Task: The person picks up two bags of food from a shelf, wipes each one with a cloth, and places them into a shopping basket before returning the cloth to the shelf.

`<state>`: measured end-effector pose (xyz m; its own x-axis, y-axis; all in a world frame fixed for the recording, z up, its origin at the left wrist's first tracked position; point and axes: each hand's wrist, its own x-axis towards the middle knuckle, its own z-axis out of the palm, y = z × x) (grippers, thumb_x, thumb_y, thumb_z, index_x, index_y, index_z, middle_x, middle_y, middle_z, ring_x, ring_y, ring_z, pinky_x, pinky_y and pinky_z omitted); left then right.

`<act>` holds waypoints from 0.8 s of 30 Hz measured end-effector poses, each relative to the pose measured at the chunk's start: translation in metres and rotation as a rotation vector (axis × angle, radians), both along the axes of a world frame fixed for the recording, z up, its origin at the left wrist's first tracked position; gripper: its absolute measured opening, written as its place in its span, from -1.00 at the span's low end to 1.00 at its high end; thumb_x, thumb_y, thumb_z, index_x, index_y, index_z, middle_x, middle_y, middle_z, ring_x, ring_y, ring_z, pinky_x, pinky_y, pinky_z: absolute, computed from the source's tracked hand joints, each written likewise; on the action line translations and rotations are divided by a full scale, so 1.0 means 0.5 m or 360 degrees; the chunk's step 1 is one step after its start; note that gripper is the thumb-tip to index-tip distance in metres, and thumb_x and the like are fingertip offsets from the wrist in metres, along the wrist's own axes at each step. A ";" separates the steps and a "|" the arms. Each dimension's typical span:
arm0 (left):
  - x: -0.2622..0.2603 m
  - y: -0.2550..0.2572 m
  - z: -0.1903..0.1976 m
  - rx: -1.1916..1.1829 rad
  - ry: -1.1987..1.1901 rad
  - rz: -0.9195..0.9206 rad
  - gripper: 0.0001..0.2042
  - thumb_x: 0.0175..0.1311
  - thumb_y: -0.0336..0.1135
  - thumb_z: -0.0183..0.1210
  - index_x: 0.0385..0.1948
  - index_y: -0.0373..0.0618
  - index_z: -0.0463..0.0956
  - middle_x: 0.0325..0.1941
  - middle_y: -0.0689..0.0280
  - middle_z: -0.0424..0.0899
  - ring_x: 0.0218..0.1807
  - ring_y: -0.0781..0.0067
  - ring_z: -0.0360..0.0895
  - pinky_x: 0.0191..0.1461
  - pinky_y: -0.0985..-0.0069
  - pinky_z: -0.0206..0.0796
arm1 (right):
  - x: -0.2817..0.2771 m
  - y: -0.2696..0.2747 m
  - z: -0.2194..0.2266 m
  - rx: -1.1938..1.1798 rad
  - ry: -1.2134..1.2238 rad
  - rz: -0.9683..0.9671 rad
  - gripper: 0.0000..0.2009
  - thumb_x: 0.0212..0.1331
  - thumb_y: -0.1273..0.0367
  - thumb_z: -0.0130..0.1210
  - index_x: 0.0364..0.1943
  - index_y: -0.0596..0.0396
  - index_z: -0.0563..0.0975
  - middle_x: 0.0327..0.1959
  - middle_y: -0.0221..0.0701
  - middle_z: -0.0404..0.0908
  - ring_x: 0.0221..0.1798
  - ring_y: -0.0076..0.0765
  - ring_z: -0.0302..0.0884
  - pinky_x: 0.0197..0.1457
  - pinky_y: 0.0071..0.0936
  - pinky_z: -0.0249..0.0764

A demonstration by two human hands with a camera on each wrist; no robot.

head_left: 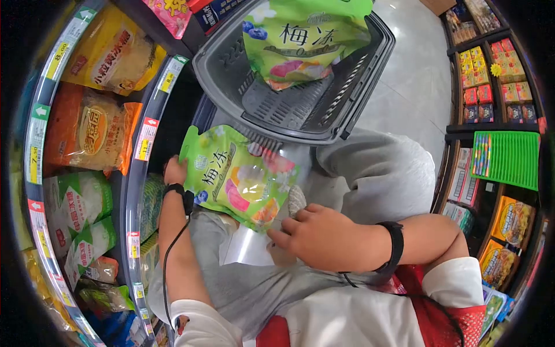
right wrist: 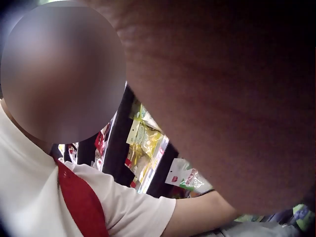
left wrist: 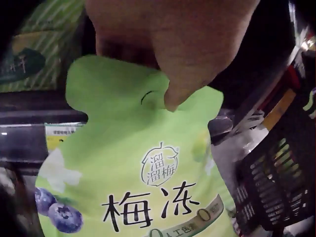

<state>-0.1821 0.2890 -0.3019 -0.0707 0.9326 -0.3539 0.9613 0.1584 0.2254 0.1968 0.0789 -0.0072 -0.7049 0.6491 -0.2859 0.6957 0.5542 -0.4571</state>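
My left hand (head_left: pixel 174 172) pinches the top edge of a green bag of plum jelly (head_left: pixel 240 176), with the thumb over its front in the left wrist view. Printed fruit, blueberries and large dark characters cover the bag, which hangs tilted above my lap. My right hand (head_left: pixel 315 237) is beside the bag's lower corner, its fingers loosely bent toward the bag's bottom edge. The right wrist view shows only a dark, close part of this hand or wrist. A second green bag of plum jelly (head_left: pixel 306 43) stands in the grey shopping basket (head_left: pixel 269 124).
The shelves (head_left: pixel 130 191) on the left hold bagged rock sugar (head_left: pixel 92 133) behind price strips. Grey tiled floor (head_left: pixel 407 75) runs past the basket. At the right are shelves with small boxes (head_left: pixel 474 63) and a green rack (head_left: pixel 509 159). My bent knee (head_left: pixel 387 173) is near the basket.
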 end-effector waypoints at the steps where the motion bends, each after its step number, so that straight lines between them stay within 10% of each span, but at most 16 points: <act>1: 0.008 0.000 -0.019 -0.0007 0.0122 -0.0045 -0.72 0.29 -0.14 0.16 -0.16 -0.14 0.61 -0.02 -0.03 0.66 -0.03 -0.18 0.62 -0.01 -0.03 0.47 | 0.004 0.001 -0.001 -0.0006 -0.0005 -0.0008 -0.51 0.07 0.36 0.10 0.17 0.15 0.45 -0.21 -0.36 0.62 -0.21 -0.22 0.65 -0.05 -0.35 0.49; 5: 0.083 -0.043 0.090 0.0036 0.0217 -0.0203 -0.76 0.33 -0.19 0.13 -0.17 -0.13 0.63 -0.18 -0.01 0.70 -0.07 -0.15 0.63 -0.07 0.02 0.46 | 0.016 -0.007 -0.006 -0.0022 -0.0023 -0.0031 -0.52 0.07 0.36 0.13 0.15 0.14 0.44 -0.25 -0.33 0.63 -0.22 -0.17 0.67 -0.11 -0.31 0.51; 9: 0.081 -0.076 0.193 0.0010 -0.0464 -0.0411 -0.74 0.34 -0.22 0.15 -0.26 -0.29 0.60 -0.37 0.03 0.68 -0.22 -0.02 0.64 -0.20 0.27 0.38 | 0.018 -0.008 -0.013 -0.0101 0.0056 -0.0030 -0.53 0.04 0.35 0.18 0.10 0.14 0.44 -0.24 -0.26 0.63 -0.21 -0.08 0.68 -0.16 -0.22 0.54; 15: 0.102 -0.185 0.448 -0.0439 -0.1303 0.0005 -0.77 0.46 -0.26 0.05 -0.38 -0.17 0.55 -0.41 0.49 0.56 -0.35 0.70 0.43 -0.24 0.60 0.29 | 0.005 -0.022 -0.025 -0.0031 0.0385 -0.0105 -0.72 0.00 0.48 0.14 -0.14 0.20 0.52 -0.30 -0.10 0.65 -0.26 0.07 0.68 -0.23 -0.06 0.57; 19: 0.173 -0.352 0.574 -0.0558 -0.1588 0.0441 -0.74 0.50 -0.16 0.05 -0.40 -0.07 0.51 -0.43 0.43 0.58 -0.39 0.62 0.51 -0.30 0.58 0.39 | -0.023 -0.012 -0.051 -0.0002 0.0537 -0.0120 -0.72 -0.03 0.52 0.16 -0.15 0.22 0.52 -0.36 -0.11 0.66 -0.27 0.07 0.68 -0.23 -0.06 0.58; 24: 0.221 -0.493 0.554 -0.0300 -0.2149 0.1212 -0.80 0.46 -0.29 0.07 -0.10 -0.22 0.53 -0.26 0.33 0.62 -0.27 0.45 0.56 -0.14 0.45 0.46 | -0.042 0.018 -0.051 0.0071 0.0467 -0.0155 -0.69 0.02 0.47 0.14 -0.10 0.22 0.47 -0.28 -0.10 0.65 -0.24 0.09 0.67 -0.19 -0.07 0.57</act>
<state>-0.0715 0.0427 -0.0250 -0.0332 0.7628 -0.6458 -0.2462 0.6200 0.7450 0.1759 0.0877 -0.0325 -0.6870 0.7250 -0.0490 0.5885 0.5155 -0.6228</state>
